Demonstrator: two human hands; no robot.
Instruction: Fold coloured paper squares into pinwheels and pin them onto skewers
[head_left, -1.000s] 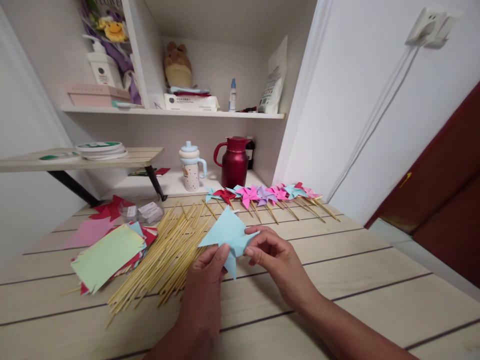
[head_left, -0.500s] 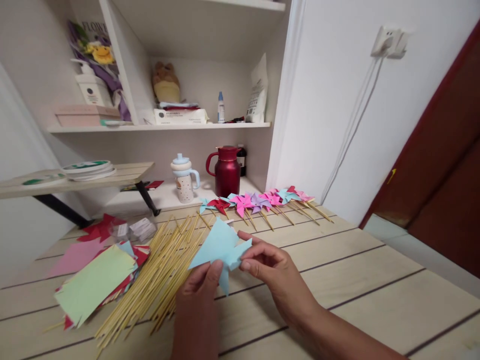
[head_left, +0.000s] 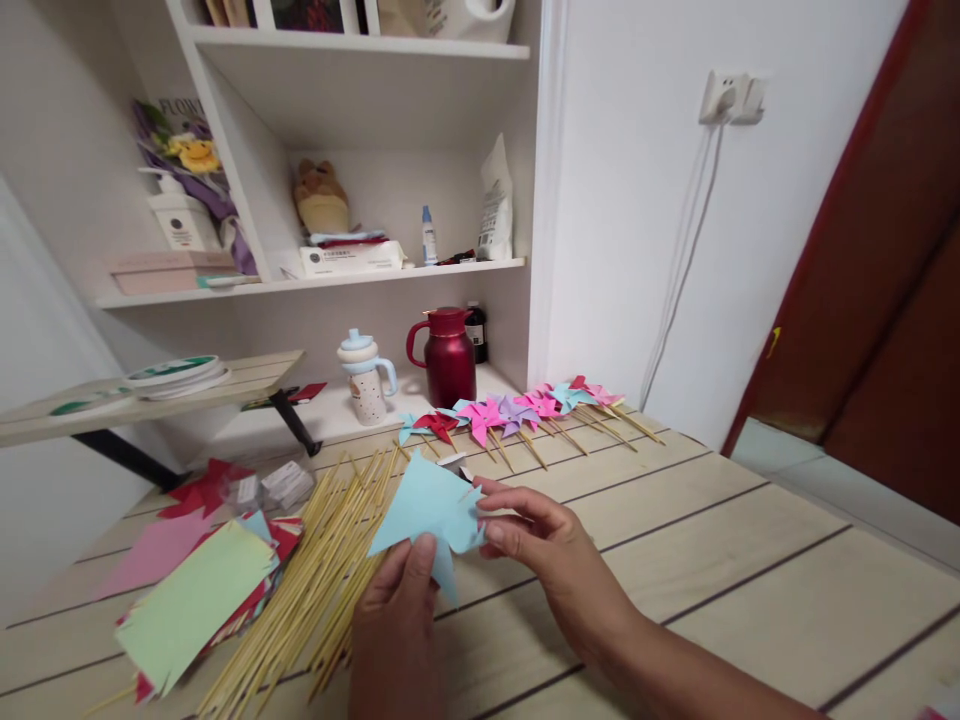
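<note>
Both hands hold one folded light blue paper point(head_left: 424, 500) above the wooden table point(head_left: 712, 560). The left hand point(head_left: 397, 620) pinches its lower edge with the thumb on top, and the right hand point(head_left: 540, 545) pinches its right corner. Just left of the hands lies a loose bundle of bamboo sticks point(head_left: 322, 560), and beside it a pile of coloured paper sheets point(head_left: 195, 600) with a light green one on top. Further back, finished pinwheels point(head_left: 517, 410) lie in a row. Behind them a red jug point(head_left: 448, 355) stands near a cup with a blue lid point(head_left: 365, 375).

Light blue paper point(head_left: 427, 500), partly folded, pointed corners; held above table
</note>
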